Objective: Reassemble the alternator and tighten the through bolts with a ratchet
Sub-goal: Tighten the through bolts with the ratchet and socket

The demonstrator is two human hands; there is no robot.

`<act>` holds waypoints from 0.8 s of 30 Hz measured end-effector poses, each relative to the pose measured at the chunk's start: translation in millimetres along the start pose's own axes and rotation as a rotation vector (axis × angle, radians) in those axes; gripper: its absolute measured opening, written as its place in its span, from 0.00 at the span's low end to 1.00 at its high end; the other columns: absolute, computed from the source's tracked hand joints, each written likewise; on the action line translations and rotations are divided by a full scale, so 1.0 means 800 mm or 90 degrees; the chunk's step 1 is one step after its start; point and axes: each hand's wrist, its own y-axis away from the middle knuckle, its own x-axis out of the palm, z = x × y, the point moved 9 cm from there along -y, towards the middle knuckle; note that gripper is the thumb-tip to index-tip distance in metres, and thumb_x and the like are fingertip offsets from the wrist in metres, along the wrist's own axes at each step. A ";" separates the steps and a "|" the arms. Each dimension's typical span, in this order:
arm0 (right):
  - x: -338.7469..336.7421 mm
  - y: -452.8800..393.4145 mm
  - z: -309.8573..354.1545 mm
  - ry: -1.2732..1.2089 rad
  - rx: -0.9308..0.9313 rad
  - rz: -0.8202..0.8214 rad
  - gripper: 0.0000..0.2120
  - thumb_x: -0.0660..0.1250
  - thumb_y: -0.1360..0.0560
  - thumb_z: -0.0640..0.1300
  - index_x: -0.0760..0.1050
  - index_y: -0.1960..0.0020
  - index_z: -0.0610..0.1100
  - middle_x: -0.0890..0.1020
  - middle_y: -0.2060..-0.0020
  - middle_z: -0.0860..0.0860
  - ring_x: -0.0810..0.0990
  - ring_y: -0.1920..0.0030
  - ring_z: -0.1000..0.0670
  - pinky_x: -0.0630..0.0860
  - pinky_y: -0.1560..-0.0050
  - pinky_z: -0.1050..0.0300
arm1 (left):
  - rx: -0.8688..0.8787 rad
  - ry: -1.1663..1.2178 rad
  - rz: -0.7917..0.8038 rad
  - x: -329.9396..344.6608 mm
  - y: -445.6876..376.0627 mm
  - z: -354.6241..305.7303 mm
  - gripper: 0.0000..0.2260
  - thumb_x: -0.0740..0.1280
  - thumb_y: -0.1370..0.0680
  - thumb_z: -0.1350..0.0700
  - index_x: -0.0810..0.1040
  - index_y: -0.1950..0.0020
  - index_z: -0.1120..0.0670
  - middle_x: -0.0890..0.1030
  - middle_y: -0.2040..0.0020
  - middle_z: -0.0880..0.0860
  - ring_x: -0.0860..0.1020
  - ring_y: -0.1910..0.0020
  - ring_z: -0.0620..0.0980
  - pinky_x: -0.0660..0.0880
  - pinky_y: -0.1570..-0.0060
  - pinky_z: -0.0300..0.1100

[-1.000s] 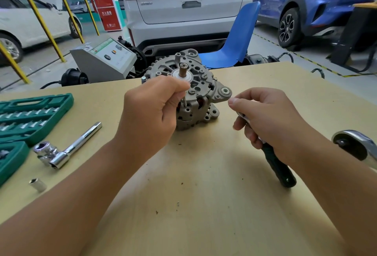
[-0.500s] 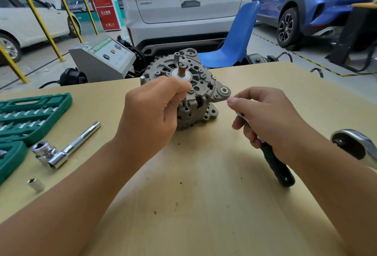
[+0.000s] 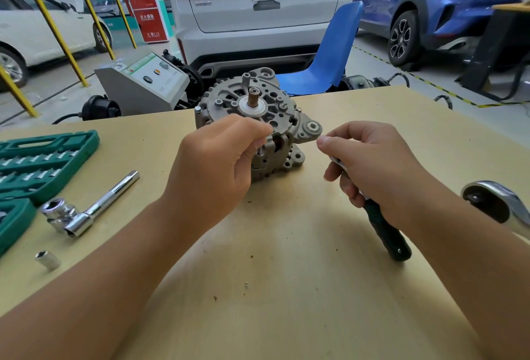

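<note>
A grey alternator (image 3: 275,107) stands on the tan table (image 3: 286,288), its rear housing and brown shaft end facing me. My left hand (image 3: 218,164) covers its front left side and pinches a thin through bolt (image 3: 261,152) against the housing. To the right, my right hand (image 3: 370,164) grips a ratchet (image 3: 387,233) with a dark green handle. The ratchet's head is hidden under my fingers, a little apart from the alternator's mounting ear.
A green socket case (image 3: 37,164) lies open at the left edge. Beside it are a chrome sliding bar with a socket (image 3: 86,210) and a loose socket (image 3: 47,259). A shiny pulley (image 3: 499,205) sits at the right edge. Beyond the table stand a grey tester (image 3: 143,84), a blue chair (image 3: 329,53) and parked cars.
My left fingers have shifted slightly on the bolt at the alternator's side. The right hand with the ratchet has stayed put.
</note>
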 end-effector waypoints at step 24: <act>-0.005 0.001 0.003 0.023 -0.002 -0.012 0.06 0.72 0.22 0.49 0.81 0.54 0.47 0.83 0.71 0.47 0.72 0.80 0.50 0.69 0.78 0.61 | -0.022 -0.105 0.094 0.015 0.016 0.013 0.07 0.76 0.23 0.58 0.87 0.49 0.60 0.80 0.52 0.57 0.76 0.66 0.57 0.78 0.69 0.52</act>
